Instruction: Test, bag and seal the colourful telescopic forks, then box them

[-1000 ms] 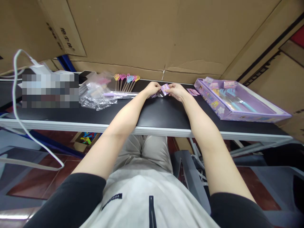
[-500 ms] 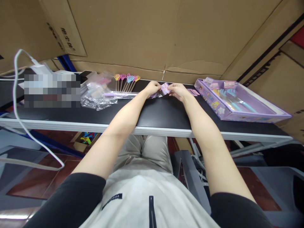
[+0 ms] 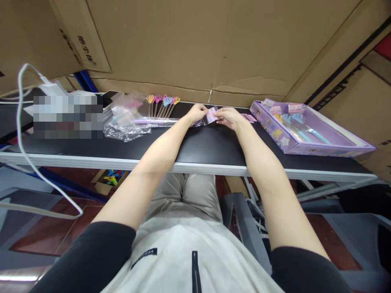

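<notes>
Over the black tabletop (image 3: 210, 146) my two hands work close together. My left hand (image 3: 195, 114) is closed, its fingers pinching a clear plastic bag (image 3: 171, 122) that lies out to the left. Inside the bag runs a long purple handle (image 3: 145, 121); its far end is hidden behind my left hand. A small purple printed card (image 3: 211, 114) sits at the bag's right end, between my hands. My right hand (image 3: 228, 117) is closed, with thumb and fingertips pinching the card's right edge. Whether the card is inside the bag I cannot tell.
Behind my left hand lie several back scratchers (image 3: 163, 106) with coloured claw heads. Crumpled clear bags (image 3: 125, 122) are at left. Pink cards (image 3: 249, 118) lie beside my right hand. A purple display box (image 3: 290, 144) holds bagged back scratchers. A white cable (image 3: 20, 122) hangs at far left.
The card has shifted slightly left and down, and more clear plastic shows around it. My right fingers have moved a little at its edge. My left hand has barely moved.
</notes>
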Available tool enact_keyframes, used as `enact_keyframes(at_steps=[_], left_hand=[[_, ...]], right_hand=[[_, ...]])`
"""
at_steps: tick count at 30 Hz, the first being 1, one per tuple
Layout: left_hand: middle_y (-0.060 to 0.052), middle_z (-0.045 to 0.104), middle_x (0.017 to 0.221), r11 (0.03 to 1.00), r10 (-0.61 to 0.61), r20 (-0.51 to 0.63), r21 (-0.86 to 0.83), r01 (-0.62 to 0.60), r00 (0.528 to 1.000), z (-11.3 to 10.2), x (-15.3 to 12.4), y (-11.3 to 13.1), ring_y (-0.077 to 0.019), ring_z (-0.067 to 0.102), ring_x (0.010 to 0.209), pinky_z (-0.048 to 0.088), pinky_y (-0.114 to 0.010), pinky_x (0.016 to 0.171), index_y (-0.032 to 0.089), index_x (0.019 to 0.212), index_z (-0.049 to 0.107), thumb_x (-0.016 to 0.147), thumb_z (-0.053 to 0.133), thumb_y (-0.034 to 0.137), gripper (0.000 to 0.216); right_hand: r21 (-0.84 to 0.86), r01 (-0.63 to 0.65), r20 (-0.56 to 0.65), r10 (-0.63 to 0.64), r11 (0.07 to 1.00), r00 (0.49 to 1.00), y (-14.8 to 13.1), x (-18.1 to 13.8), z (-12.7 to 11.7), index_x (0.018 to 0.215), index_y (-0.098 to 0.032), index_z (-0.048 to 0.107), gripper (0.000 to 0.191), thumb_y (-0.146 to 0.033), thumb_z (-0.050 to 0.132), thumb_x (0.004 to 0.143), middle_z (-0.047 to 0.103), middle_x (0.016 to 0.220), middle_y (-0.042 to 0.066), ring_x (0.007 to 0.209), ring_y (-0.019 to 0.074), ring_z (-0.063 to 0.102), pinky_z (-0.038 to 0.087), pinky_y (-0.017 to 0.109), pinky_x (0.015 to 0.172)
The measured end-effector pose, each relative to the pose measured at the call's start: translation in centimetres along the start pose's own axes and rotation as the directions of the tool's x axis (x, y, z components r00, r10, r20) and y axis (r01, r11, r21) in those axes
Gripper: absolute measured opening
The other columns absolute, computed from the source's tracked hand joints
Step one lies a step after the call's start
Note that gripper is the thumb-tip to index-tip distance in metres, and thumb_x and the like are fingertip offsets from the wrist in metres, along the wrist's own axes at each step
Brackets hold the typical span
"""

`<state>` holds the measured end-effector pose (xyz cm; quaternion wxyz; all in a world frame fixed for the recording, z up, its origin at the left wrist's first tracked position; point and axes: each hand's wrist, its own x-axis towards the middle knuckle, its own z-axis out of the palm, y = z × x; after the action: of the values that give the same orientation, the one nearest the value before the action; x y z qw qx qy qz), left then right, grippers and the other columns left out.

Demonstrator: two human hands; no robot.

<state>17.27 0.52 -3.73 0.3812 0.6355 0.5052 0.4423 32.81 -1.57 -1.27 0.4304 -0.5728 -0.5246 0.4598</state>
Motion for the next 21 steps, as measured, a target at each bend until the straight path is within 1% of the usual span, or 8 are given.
enact_keyframes(at_steps=[3,5,9,12,17,21], left_hand=[[-0.001,0.064,0.075,1.000,-0.004,0.002,0.003,0.004,1.000,-0.03,0.02,-0.09,-0.0167,0.060,0.080,0.049,-0.029,0.089,0.019,0.068,0.062,0.095,0.063,0.007,0.030],[-0.001,0.064,0.076,1.000,-0.011,0.002,0.002,0.011,1.000,-0.07,0.01,-0.11,-0.0173,0.061,0.081,0.050,-0.030,0.090,0.019,0.067,0.062,0.094,0.063,0.007,0.029],[-0.001,0.064,0.072,1.000,-0.010,0.011,-0.014,0.010,1.000,-0.03,-0.05,-0.03,-0.0178,0.062,0.081,0.050,-0.029,0.088,0.019,0.068,0.064,0.092,0.064,0.004,0.027],[0.000,0.061,0.069,1.000,-0.015,0.011,-0.026,0.015,1.000,0.10,-0.15,0.13,-0.0172,0.060,0.079,0.050,-0.028,0.086,0.019,0.067,0.062,0.093,0.064,0.004,0.030],[0.001,0.060,0.067,0.999,-0.029,0.008,-0.044,0.029,1.000,0.22,-0.35,0.33,-0.0160,0.058,0.073,0.049,-0.028,0.082,0.019,0.062,0.060,0.093,0.064,0.002,0.035],[0.000,0.063,0.066,0.998,-0.018,0.021,-0.058,0.019,1.000,0.16,-0.32,0.27,-0.0171,0.061,0.075,0.051,-0.029,0.084,0.019,0.062,0.061,0.088,0.067,0.003,0.032]], right_hand=[[-0.034,0.014,-0.019,-0.015,0.999,1.000,0.06,-0.02,0.37,0.067,-0.017,0.059,0.037,0.002,0.068,0.098,0.060,0.058,0.001,0.056,0.0111,0.056,0.048,0.024,0.063],[-0.054,0.032,-0.014,-0.032,0.998,0.999,0.14,0.03,0.51,0.068,-0.017,0.059,0.037,-0.001,0.067,0.100,0.060,0.058,0.001,0.055,0.0110,0.055,0.047,0.023,0.061],[-0.042,0.062,0.010,-0.062,0.997,0.998,0.32,0.24,0.28,0.067,-0.018,0.056,0.036,0.000,0.076,0.092,0.059,0.057,-0.001,0.056,0.0103,0.054,0.046,0.022,0.061],[-0.017,0.061,0.015,-0.061,0.998,0.998,0.36,0.30,0.04,0.065,-0.018,0.055,0.037,0.004,0.077,0.087,0.059,0.057,-0.001,0.057,0.0098,0.054,0.046,0.022,0.063],[-0.012,0.042,0.026,-0.042,0.999,0.999,0.43,0.36,-0.11,0.062,-0.018,0.055,0.039,0.004,0.078,0.084,0.059,0.056,-0.001,0.057,0.0105,0.055,0.046,0.023,0.062],[-0.029,0.053,0.053,-0.052,0.998,0.997,0.58,0.58,-0.40,0.063,-0.018,0.056,0.038,0.001,0.082,0.082,0.056,0.054,-0.002,0.057,0.0103,0.053,0.045,0.023,0.064]])
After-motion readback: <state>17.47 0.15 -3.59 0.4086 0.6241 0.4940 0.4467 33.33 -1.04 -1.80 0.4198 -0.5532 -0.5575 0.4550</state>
